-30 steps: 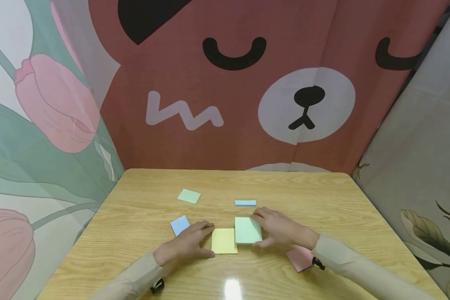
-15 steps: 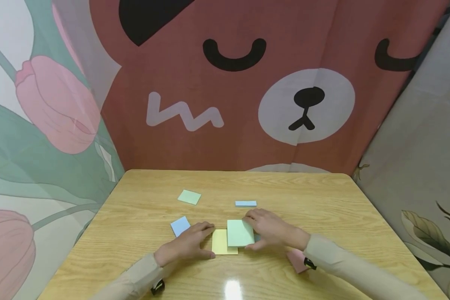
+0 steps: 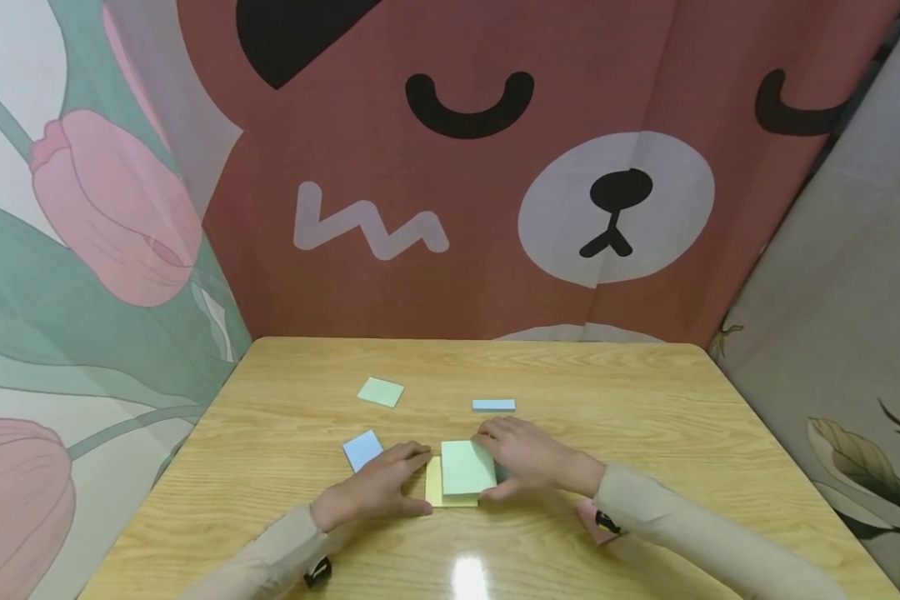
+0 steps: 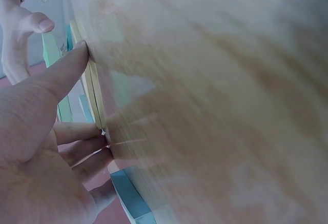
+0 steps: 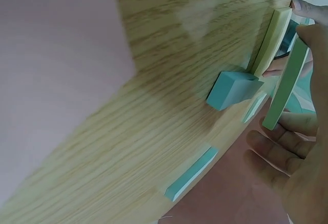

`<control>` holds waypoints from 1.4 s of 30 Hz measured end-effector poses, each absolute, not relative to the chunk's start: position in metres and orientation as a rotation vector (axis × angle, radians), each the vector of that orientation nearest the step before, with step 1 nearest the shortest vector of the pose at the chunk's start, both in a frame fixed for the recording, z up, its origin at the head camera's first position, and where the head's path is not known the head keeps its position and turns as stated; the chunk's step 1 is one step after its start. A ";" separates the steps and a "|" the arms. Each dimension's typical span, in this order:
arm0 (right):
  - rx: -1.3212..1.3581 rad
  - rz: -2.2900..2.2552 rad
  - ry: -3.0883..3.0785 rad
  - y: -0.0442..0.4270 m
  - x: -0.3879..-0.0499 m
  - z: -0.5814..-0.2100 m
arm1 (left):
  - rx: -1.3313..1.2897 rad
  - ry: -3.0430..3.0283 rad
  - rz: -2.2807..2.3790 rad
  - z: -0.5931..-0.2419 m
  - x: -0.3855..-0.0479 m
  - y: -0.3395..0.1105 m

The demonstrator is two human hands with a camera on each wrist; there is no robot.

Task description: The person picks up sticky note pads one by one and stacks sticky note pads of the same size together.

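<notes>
The green pad (image 3: 468, 467) is in the air above the table (image 3: 607, 375), grasped by the right hand (image 3: 536, 458) with the thumb at its near edge and the fingers at its far edge; from the head it covers most of the yellow pad (image 3: 433, 483), whose left and near margins show, while the wrist views reveal a gap between the two; the left hand (image 3: 375, 487) grasps the yellow pad on the table, thumb at its near left corner, fingertips at its far left corner; a blue block (image 5: 220, 96) sits close beside the yellow pad, though I cannot tell whether they touch; a blue pad (image 3: 363, 451) lies just beyond the left hand; a pale green pad (image 3: 381, 392) lies farther back; a narrow blue strip (image 3: 493, 406) lies beyond the right hand's fingers; a pink pad (image 3: 594, 523) is partly hidden by the right sleeve (image 3: 690, 525); behind the table hangs a reddish cloth (image 3: 495, 183) printed with an animal face.
</notes>
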State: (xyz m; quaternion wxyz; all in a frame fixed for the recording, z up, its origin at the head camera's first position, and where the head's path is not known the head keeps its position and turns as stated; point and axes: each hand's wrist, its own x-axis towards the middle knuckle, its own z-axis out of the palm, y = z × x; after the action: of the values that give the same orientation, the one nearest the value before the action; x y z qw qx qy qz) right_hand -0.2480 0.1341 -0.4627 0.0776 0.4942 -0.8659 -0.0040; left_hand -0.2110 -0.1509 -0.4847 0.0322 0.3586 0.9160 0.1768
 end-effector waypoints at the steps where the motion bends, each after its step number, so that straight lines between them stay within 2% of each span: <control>1: 1.481 -0.022 -2.593 0.133 -0.248 -0.463 | 1.103 2.819 0.545 -0.485 -0.211 -0.151; 35: 1.487 -0.025 -2.638 0.112 -0.253 -0.473 | 1.109 2.808 0.495 -0.483 -0.211 -0.151; 42: 1.503 -0.027 -2.629 0.110 -0.254 -0.476 | 1.189 2.823 0.478 -0.484 -0.211 -0.151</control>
State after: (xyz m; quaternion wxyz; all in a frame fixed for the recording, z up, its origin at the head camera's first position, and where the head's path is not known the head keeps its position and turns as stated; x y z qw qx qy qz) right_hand -0.2539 0.1095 -0.4757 0.0566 0.4957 -0.8666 -0.0089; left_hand -0.2113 -0.1506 -0.4839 0.0205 0.3835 0.9104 0.1540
